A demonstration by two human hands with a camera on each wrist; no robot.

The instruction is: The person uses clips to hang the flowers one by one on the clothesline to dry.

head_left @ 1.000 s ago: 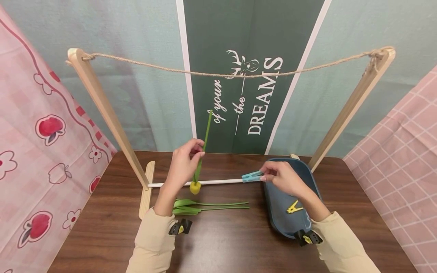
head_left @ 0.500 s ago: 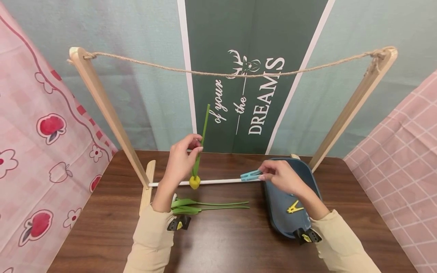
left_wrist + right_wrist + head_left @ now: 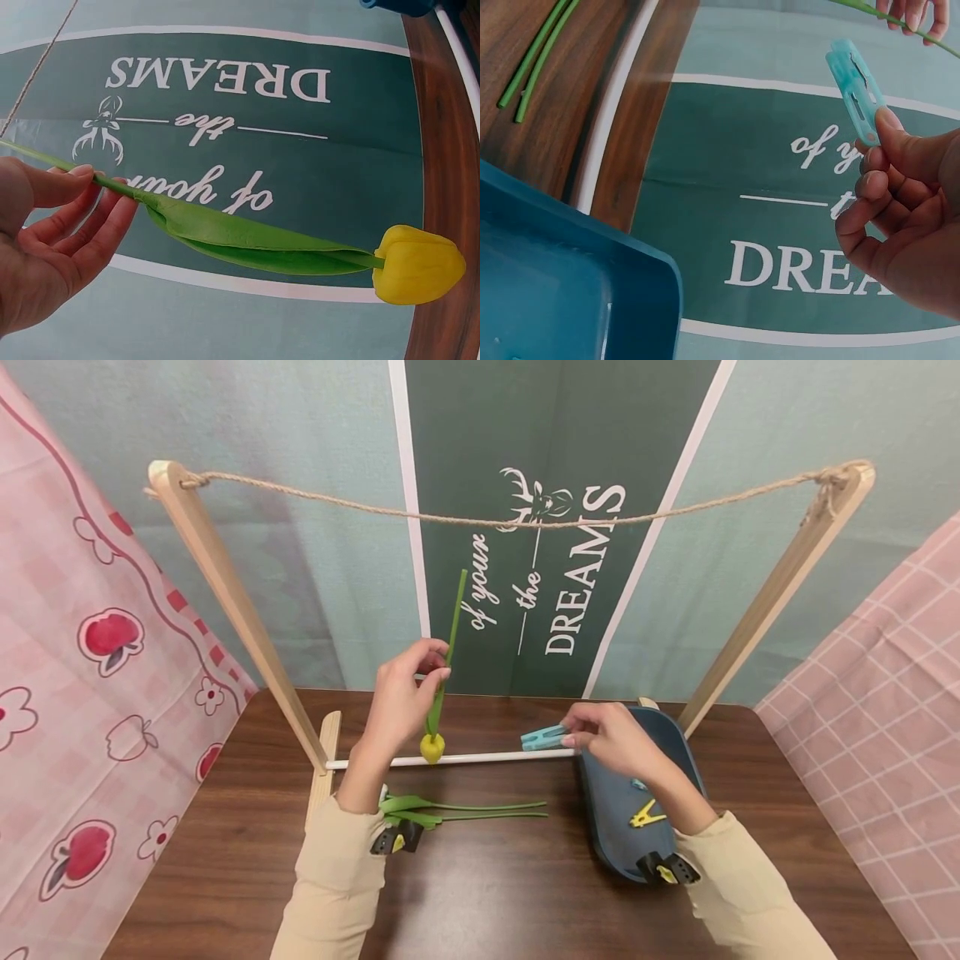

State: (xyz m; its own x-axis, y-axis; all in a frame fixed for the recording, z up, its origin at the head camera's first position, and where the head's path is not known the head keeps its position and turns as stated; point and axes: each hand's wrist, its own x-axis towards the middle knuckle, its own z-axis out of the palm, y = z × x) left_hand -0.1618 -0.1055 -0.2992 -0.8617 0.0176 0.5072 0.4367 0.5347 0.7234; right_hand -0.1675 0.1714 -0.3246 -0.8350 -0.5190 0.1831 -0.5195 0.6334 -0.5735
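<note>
My left hand [image 3: 405, 693] pinches the green stem of a yellow artificial tulip [image 3: 420, 264] between thumb and fingers. The tulip hangs head down, its stem end pointing up toward the rope, its leaf below the fingertips. Between thumb and fingertips of my right hand [image 3: 611, 739] is a light blue clothespin [image 3: 855, 90], held by one end, with its other end toward the tulip. Clothespin and tulip are apart. Above both hands, a twine rope [image 3: 480, 521] sags between two wooden posts [image 3: 240, 610].
A dark blue tray [image 3: 615, 843] at the right holds a yellow clothespin [image 3: 647, 814] and a small light blue piece, partly hidden. More green-stemmed flowers [image 3: 480, 810] lie on the wooden table [image 3: 495, 893] near my left wrist. A white rod [image 3: 487, 757] runs low between the posts.
My left hand has risen slightly with the tulip, whose head now hangs higher. The right hand has moved slightly up and left with the blue clothespin.
</note>
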